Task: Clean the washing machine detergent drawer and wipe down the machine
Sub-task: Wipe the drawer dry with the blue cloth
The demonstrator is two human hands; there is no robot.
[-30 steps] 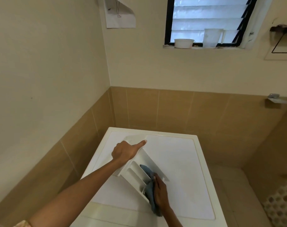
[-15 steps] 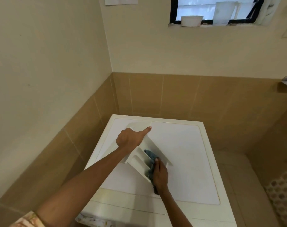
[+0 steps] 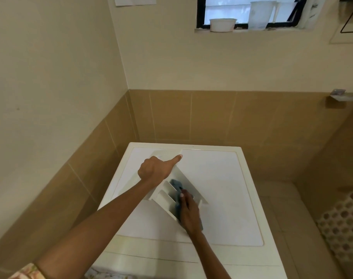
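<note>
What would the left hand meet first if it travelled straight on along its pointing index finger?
Probably the tiled wall behind the washing machine; the left hand points beyond the drawer, though depth is unclear.

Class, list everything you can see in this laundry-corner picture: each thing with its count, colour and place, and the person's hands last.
white washing machine: one, white, in the tiled corner.
white plastic detergent drawer: one, white, lying slantwise on the machine's top.
blue cleaning cloth: one, blue, inside the drawer.
round white bowl: one, white, on the window sill.
translucent plastic jug: one, whitish, on the sill, right of the bowl.
black-framed window: one, high on the back wall.
sheet of paper: one, white, on the wall at the top edge.
left hand: holds the drawer, forefinger straight.
right hand: holds the cloth in the drawer.
</note>
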